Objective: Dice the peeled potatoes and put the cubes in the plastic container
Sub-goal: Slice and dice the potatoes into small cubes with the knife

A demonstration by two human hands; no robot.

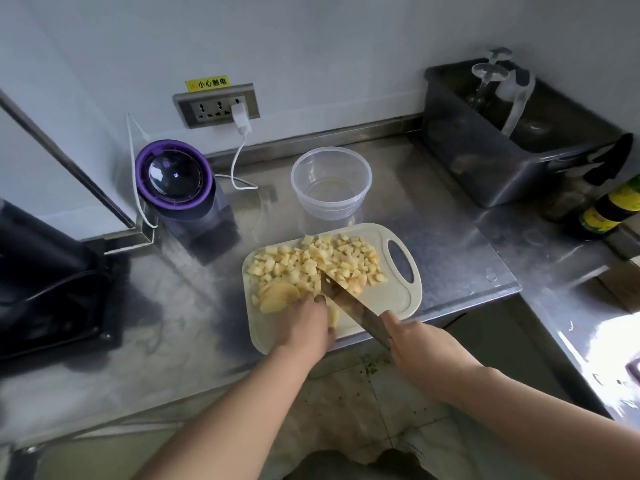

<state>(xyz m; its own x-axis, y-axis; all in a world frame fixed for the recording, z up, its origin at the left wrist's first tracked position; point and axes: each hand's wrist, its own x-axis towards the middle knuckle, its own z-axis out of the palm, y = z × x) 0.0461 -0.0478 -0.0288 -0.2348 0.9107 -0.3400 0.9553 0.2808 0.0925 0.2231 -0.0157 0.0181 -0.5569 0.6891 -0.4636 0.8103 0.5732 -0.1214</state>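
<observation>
While the left hand [308, 327] lies on the near part of the cutting board [391, 299], its fingers are curled down over the potato slices [277, 296] and hold them in place. The slices lean in a fan at the board's left side. The right hand [422, 344] is closed round the handle of the knife [353, 306]; the handle itself is hidden under the hand. The blade runs slantwise from the right hand up to the left, and its tip is at the edge of the potato cubes [311, 261], just beside the fingertips of the left hand.

The cubes lie in one wide heap on the far half of the board, from its left edge almost to the handle hole on the right. The board rests at the front edge of the bench [450, 244], near the bench's front right corner.

The plastic container [332, 206] stands just behind the board, toward the back edge of the bench. It is clear, round and upright, with no cubes in it. Whether it touches the board I cannot tell.

At the back left of the bench stands a purple device [173, 174] with a white cable [237, 161] going up to a charger [240, 119] in the wall socket [216, 105]. A dark bin [502, 157] stands at the back right, and bottles [609, 209] are beside it at the right edge.
</observation>
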